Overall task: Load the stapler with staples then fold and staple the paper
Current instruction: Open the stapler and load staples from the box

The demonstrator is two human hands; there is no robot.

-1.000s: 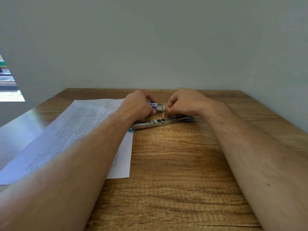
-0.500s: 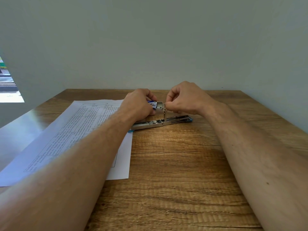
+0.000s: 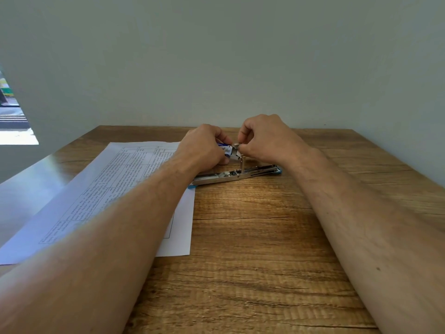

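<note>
A metal stapler (image 3: pixel 234 175) with blue ends lies swung fully open and flat on the wooden table (image 3: pixel 252 237), its spring rod standing up in the middle. Just above it my left hand (image 3: pixel 204 147) grips a small blue and white staple box (image 3: pixel 225 148). My right hand (image 3: pixel 267 138) pinches at the open end of that box, where a grey flap or strip of staples (image 3: pixel 237 147) shows between the fingertips. A printed sheet of paper (image 3: pixel 115 189) lies flat to the left, partly under my left forearm and the stapler's left end.
A plain wall stands right behind the table's far edge, and another wall closes in on the right. The table's left edge runs diagonally beside the paper. Bare wood lies in front of the stapler between my forearms.
My right hand has risen from the stapler's spring rod up to the mouth of the staple box. My left hand has kept its hold on the box. The stapler has stayed put.
</note>
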